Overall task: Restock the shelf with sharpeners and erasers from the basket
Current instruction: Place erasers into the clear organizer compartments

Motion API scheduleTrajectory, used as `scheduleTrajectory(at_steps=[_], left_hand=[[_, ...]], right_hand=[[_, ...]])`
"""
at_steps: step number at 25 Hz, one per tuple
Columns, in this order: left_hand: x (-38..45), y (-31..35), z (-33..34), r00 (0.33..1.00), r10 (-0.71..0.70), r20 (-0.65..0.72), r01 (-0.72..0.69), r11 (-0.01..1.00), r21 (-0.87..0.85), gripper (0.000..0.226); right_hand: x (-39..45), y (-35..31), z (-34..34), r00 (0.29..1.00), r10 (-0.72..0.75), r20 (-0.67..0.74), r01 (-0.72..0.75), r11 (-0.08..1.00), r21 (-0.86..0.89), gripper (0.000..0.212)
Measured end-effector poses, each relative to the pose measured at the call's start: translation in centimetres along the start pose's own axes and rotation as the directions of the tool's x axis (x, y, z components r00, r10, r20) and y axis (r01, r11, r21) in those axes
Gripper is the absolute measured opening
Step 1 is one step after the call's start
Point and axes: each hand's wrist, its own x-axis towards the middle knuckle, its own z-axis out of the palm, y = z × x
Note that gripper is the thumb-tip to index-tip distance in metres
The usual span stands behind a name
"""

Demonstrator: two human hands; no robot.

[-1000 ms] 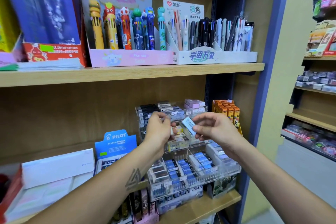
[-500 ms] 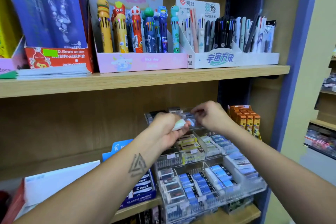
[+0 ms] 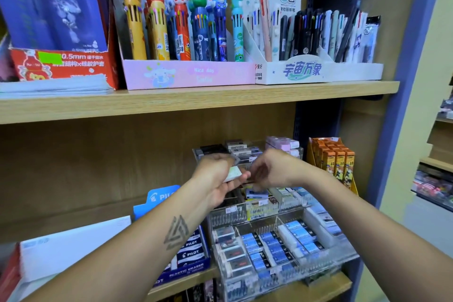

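My left hand (image 3: 215, 179) grips a white eraser (image 3: 232, 174) in front of the middle tier of a clear tiered eraser rack (image 3: 318, 266) on the lower shelf. Just to its right is my right hand (image 3: 272, 169), fingers curled, fingertips close to that eraser. Whether they pinch anything is hidden by the hand itself. Under the right hand a blue-sleeved eraser (image 3: 256, 193) lies in a rack compartment. Blue-and-white erasers (image 3: 291, 240) fill the front tier. The basket is out of view.
An orange box of pencil packs (image 3: 335, 159) stands right of the rack and a blue Pilot eraser box (image 3: 188, 252) left of it. The wooden shelf above (image 3: 196, 103) carries pen displays (image 3: 181, 32). A blue upright post (image 3: 404, 105) bounds the right side.
My right hand reached to the rack's rear tier, then drew back beside the left hand; the blue-and-white eraser it held a second ago no longer shows. The camera has moved closer.
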Motion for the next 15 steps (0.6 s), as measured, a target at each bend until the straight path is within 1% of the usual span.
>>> scheduleTrajectory(at_steps=[1, 2, 3, 5, 6, 7, 8, 9, 10, 11, 12, 13, 15], left_hand=[[-0.3, 0.0, -0.2, 1.0, 0.0, 0.005, 0.0, 1.0, 0.017, 0.007], [-0.6, 0.0, -0.4, 1.0, -0.001, 0.01, 0.001, 1.0, 0.024, 0.007], [-0.8, 0.0, -0.5, 1.0, -0.006, 0.014, 0.006, 1.0, 0.02, 0.008], [-0.9, -0.1, -0.8, 0.999, -0.027, 0.018, 0.027, 1.0, 0.014, 0.012], [-0.8, 0.0, -1.0, 0.999, -0.041, 0.025, 0.041, 0.999, 0.008, 0.016], [-0.7, 0.1, -1.2, 0.998, -0.054, 0.037, 0.054, 0.999, -0.001, 0.021], [-0.4, 0.4, -1.4, 0.997, -0.057, 0.049, 0.058, 0.998, -0.011, 0.025], [-0.1, 0.6, -1.5, 0.997, -0.049, 0.057, 0.051, 0.999, -0.019, 0.028], [0.3, 1.0, -1.5, 0.997, -0.035, 0.062, 0.037, 0.999, -0.028, 0.029], [0.5, 1.3, -1.4, 0.998, -0.02, 0.062, 0.022, 0.999, -0.035, 0.029], [0.7, 1.5, -1.3, 0.998, -0.01, 0.062, 0.012, 0.999, -0.039, 0.028], [0.8, 1.7, -1.1, 0.998, -0.002, 0.061, 0.004, 0.999, -0.038, 0.026], [1.0, 1.9, -0.9, 0.998, 0.023, 0.056, -0.021, 0.999, -0.035, 0.021]], right_hand=[[-0.1, 0.0, 0.1, 0.999, -0.001, 0.05, 0.006, 0.994, -0.108, 0.019], [-0.1, -0.1, 0.3, 0.998, 0.004, 0.065, 0.008, 0.982, -0.19, 0.02], [-0.2, -0.1, 0.5, 0.998, 0.014, 0.068, 0.002, 0.973, -0.23, 0.021], [-0.5, -0.3, 0.8, 0.996, 0.022, 0.086, -0.003, 0.977, -0.213, 0.019], [-0.8, -0.5, 0.5, 0.996, 0.013, 0.085, 0.001, 0.987, -0.161, 0.016], [-1.0, -0.6, -0.2, 0.999, 0.001, 0.044, 0.003, 0.996, -0.092, 0.012], [-0.9, -0.4, -1.1, 0.998, -0.001, -0.056, 0.0, 1.0, -0.03, 0.01], [-0.4, 0.1, -2.1, 0.979, 0.031, -0.203, -0.032, 0.999, 0.0, 0.01], [0.3, 0.6, -3.1, 0.931, 0.078, -0.356, -0.089, 0.996, -0.012, 0.013], [1.3, 1.3, -3.7, 0.875, 0.111, -0.471, -0.158, 0.986, -0.061, 0.015], [2.4, 1.9, -4.1, 0.839, 0.127, -0.529, -0.224, 0.967, -0.124, 0.018], [3.5, 2.3, -4.0, 0.836, 0.14, -0.53, -0.28, 0.94, -0.194, 0.02], [5.7, 2.6, -3.4, 0.875, 0.152, -0.46, -0.333, 0.879, -0.342, 0.022]])
